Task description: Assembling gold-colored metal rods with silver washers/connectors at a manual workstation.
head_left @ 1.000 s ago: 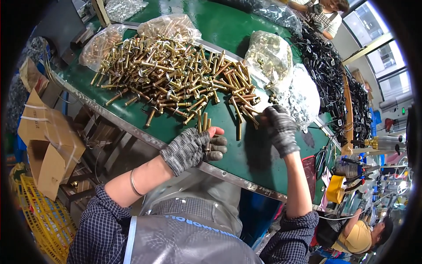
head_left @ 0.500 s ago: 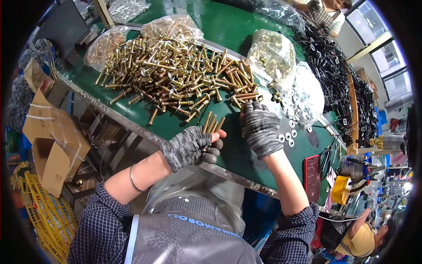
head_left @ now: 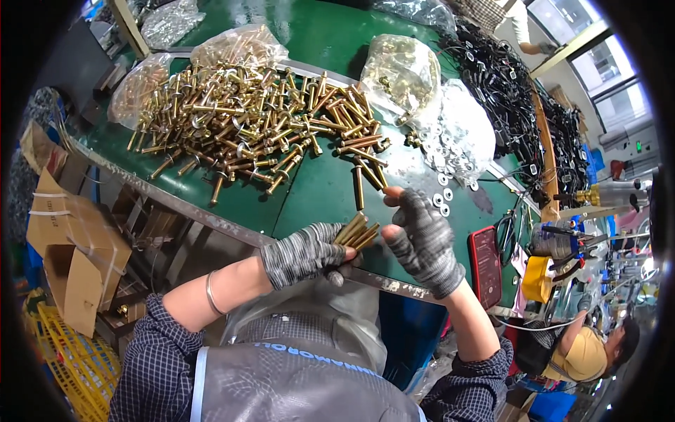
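Observation:
Several brass-coloured bolts point(head_left: 360, 232) stick out of my gloved left hand point(head_left: 306, 254), which is closed around them above the table's near edge. Their shanks tilt up and to the right. Just right of them is my right hand point(head_left: 425, 246), also in a grey fingerless-tip glove, with thumb and fingers apart and nothing seen between them. A loose bolt point(head_left: 359, 186) lies on the green tabletop beyond both hands, beside another one. Farther off and to the left spreads a big heap of bolts point(head_left: 232, 126), many with washers on them.
A clear bag of nuts point(head_left: 401, 74) sits beyond my right hand, next to a bag spilling flat washers point(head_left: 457, 148). A red-edged phone point(head_left: 486, 266) and yellow tape point(head_left: 537, 278) lie at the right. Black cables point(head_left: 492, 98) are piled behind. An open carton point(head_left: 74, 260) stands at left.
My right hand has drawn back from the bolts at the heap's edge, and its fingers have spread. The bolts in my left hand have tipped to the right. The whole view has shifted.

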Available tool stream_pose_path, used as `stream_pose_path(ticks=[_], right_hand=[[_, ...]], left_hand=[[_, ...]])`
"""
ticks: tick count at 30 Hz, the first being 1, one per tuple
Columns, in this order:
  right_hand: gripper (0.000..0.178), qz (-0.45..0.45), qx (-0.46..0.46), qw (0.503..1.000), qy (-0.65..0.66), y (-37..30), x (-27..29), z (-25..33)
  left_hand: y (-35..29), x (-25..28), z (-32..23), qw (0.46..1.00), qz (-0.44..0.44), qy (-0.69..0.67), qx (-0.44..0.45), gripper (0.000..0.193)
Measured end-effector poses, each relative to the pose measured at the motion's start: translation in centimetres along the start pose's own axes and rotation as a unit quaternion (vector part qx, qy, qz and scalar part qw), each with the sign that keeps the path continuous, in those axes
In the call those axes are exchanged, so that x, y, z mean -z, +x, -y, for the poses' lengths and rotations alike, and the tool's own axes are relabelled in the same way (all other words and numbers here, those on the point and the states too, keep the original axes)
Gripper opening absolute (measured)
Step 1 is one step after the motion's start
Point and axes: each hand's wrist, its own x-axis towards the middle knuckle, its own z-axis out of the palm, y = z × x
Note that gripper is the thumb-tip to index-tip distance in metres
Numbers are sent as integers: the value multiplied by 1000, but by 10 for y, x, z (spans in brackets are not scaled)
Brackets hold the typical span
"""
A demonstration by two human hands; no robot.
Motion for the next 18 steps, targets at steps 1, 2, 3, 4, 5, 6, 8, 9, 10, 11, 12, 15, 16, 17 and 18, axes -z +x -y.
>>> stream_pose_path(ticks=[1,2,3,4,5,6,8,9,10,11,12,15,16,17,18], right_hand=[[18,4,-119,987,107,1,-2,5],[18,0,-121,987,106,0,-5,6],[19,19,-90,992,91,0,-10,5],[20,41,-57,995,76,-1,-16,3],[21,63,-25,996,61,-2,-19,3],[21,62,-25,996,61,-1,-19,4],[21,80,-32,995,54,0,-20,5],[22,89,-36,994,49,1,-19,6],[22,89,-38,994,49,3,-16,6],[22,120,-40,991,46,8,-11,6],[22,151,-38,987,44,15,-7,4],[25,51,-31,997,-54,28,7,-36],[30,16,-79,987,-141,36,14,-56],[36,-21,-130,964,-230,39,22,-75],[44,-29,-140,943,-302,35,16,-111]], left_hand=[[-2,-3,-1,999,1,38,-4,24],[-1,-9,-4,997,3,80,-6,23],[0,-12,-6,993,5,121,-9,23],[2,-12,-5,993,6,122,-8,23],[4,-10,-3,986,16,162,-26,22],[5,-7,-2,978,26,201,-44,22],[5,-8,-4,969,36,239,-60,22],[4,-9,-5,979,50,192,-51,23],[3,-12,-8,987,65,144,-41,24],[2,-14,-10,992,79,96,-31,24],[1,-13,-12,992,77,96,-31,24],[-1,-11,-15,993,-49,66,80,29],[0,-10,-14,993,-50,64,80,29],[3,-8,-14,997,-45,45,51,32],[5,-5,-14,998,-44,26,21,34]])
